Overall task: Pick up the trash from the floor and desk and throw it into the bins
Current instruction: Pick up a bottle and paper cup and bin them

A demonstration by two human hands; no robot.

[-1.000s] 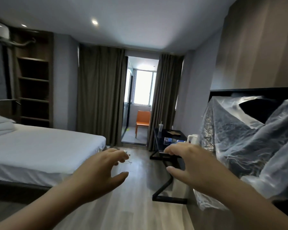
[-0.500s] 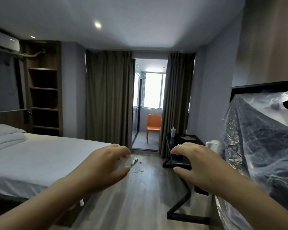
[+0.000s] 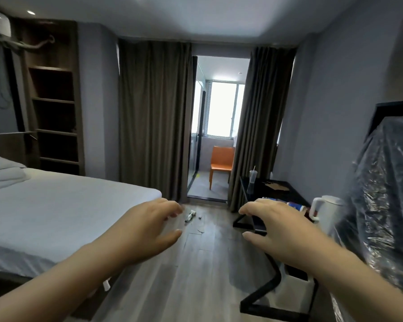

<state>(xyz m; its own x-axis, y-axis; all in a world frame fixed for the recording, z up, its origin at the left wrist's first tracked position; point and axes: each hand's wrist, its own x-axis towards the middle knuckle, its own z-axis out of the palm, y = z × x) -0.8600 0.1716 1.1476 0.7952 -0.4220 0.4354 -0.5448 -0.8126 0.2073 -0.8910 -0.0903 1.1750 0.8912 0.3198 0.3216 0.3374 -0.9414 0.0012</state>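
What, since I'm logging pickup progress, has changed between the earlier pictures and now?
The person has walked forward toward the desk; the plastic-wrapped unit has slid to the view's right edge, and the floor litter shows more plainly beyond the left hand. Nothing was taken hold of or let go. It and the right hand stay outstretched, empty, fingers loosely curled.

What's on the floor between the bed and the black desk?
In the head view, small trash scraps lie on the wooden floor between them.
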